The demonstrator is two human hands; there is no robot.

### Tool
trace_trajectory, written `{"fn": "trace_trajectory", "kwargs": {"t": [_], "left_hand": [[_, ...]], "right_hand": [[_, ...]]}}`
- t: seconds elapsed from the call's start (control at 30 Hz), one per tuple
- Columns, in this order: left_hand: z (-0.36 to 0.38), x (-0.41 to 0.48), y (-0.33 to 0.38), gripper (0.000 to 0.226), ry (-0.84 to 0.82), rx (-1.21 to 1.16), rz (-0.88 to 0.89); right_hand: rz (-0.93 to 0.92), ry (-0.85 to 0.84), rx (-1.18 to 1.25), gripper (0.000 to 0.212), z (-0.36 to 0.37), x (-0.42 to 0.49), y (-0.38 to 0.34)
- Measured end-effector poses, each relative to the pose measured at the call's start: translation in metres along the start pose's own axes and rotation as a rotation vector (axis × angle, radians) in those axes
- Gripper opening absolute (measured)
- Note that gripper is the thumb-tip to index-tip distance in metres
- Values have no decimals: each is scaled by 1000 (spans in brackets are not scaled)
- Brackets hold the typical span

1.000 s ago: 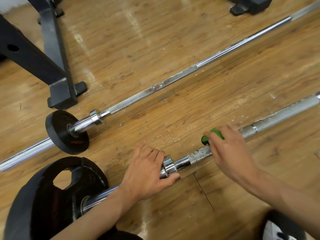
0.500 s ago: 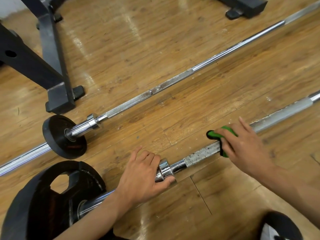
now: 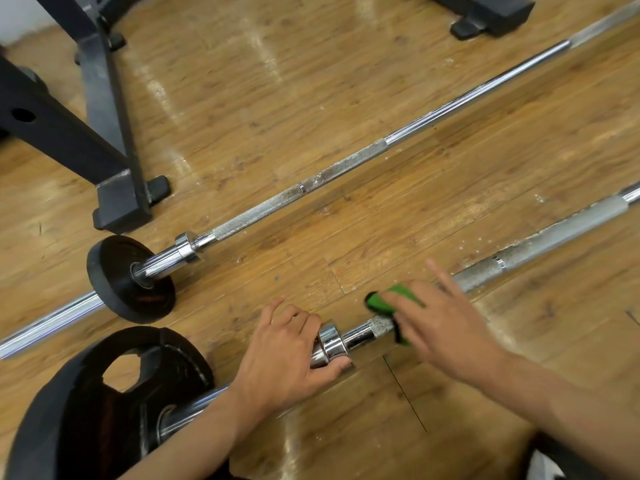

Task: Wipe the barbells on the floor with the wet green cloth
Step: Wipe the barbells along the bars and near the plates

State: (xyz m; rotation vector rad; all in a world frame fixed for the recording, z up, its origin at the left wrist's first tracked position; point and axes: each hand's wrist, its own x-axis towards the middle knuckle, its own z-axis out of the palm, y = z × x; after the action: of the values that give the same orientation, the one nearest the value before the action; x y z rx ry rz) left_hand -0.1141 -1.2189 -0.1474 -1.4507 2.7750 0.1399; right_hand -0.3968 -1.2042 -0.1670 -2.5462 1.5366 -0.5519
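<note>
Our left hand (image 3: 287,355) clenches the near bar's (image 3: 554,237) sleeve, fingers curled over it and thumb underneath, right against the chrome collar (image 3: 330,344). Just past the collar, our right hand (image 3: 446,330), blurred, holds the green cloth (image 3: 391,303) folded round the knurled shaft, one finger sticking out straight. A big black plate (image 3: 104,403) sits on the sleeve behind our left wrist. The far bar (image 3: 339,168) lies parallel on the wood floor (image 3: 277,98), apart from the cloth, carrying a small plate (image 3: 130,278).
</note>
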Motion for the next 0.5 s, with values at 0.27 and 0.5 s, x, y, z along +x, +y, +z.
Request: {"fn": "trace_trajectory", "kwargs": {"t": [0.27, 0.5], "left_hand": [[-1, 2, 0, 76, -4, 10, -5], [0, 1, -1, 73, 3, 13, 2]], "right_hand": [[447, 114, -70, 40, -16, -1, 39], [166, 37, -51, 49, 26, 8, -56]]}}
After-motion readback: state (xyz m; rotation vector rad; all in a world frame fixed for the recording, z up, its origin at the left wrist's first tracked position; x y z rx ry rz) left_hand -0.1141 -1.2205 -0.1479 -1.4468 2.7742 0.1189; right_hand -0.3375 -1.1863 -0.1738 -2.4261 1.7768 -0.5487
